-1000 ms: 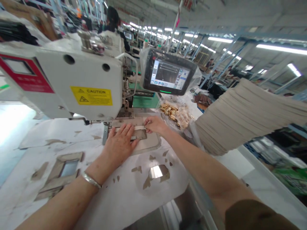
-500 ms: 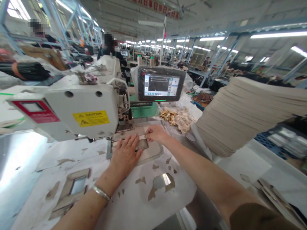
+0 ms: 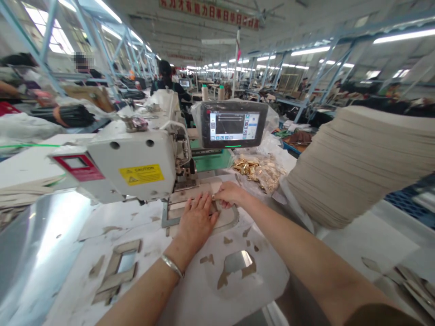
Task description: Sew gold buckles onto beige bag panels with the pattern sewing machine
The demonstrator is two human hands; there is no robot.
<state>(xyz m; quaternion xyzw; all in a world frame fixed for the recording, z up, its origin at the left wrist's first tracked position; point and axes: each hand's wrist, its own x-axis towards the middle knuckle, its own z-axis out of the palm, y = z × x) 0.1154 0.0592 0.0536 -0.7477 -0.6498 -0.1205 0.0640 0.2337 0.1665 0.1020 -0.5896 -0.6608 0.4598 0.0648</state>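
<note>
My left hand (image 3: 197, 218) lies flat, fingers spread, on a beige piece (image 3: 183, 195) in front of the sewing machine head (image 3: 136, 158). My right hand (image 3: 227, 194) is closed in a pinch at the right end of that piece, just beside my left fingertips; what its fingers hold is too small to make out. Under both hands is a rounded beige panel (image 3: 228, 218), with a metal frame corner (image 3: 166, 219) at its left. The machine's needle area is behind my left fingers.
A lit control screen (image 3: 234, 124) stands behind the hands. Gold metal parts (image 3: 254, 171) lie in plastic beside it. A tall stack of beige pieces (image 3: 353, 167) is at right. Beige frame-shaped strips (image 3: 117, 271) lie at front left. A person (image 3: 166, 79) sits farther back.
The whole view has shifted, so the machine and table appear farther right and slightly lower. My left hand still lies flat, and my right hand stays pinched beside it.
</note>
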